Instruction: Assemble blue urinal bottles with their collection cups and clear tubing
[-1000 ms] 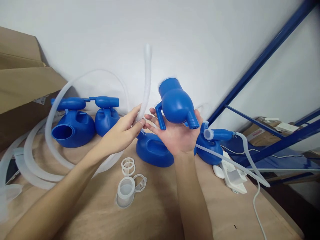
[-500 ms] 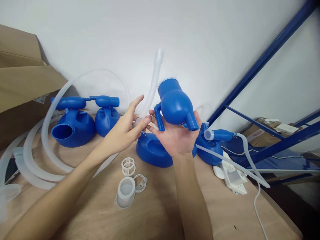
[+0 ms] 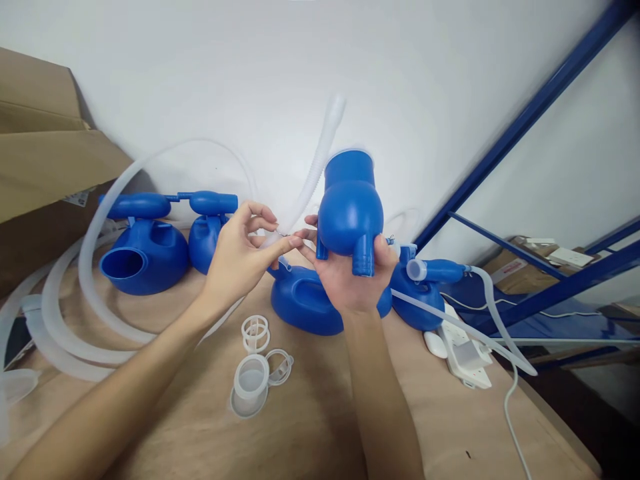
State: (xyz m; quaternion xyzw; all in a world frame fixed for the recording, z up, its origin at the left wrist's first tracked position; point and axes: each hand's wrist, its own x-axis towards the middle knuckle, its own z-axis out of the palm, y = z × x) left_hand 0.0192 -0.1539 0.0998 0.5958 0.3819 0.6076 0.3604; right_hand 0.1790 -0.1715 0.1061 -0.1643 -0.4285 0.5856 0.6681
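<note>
The right hand (image 3: 350,290) holds a round blue plastic spout (image 3: 350,210); a cloudy ribbed plastic tube (image 3: 321,153) rises beyond the left hand (image 3: 235,252); whether that hand grips it, I can't tell.

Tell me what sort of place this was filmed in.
Probably a small workshop or packing corner, judging by the wooden tabletop, several similar blue containers on it, and the cardboard box at left.

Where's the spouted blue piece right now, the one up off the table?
In the head view, the blue piece is just right of centre, held in the right hand, with the left hand to its left.
</note>
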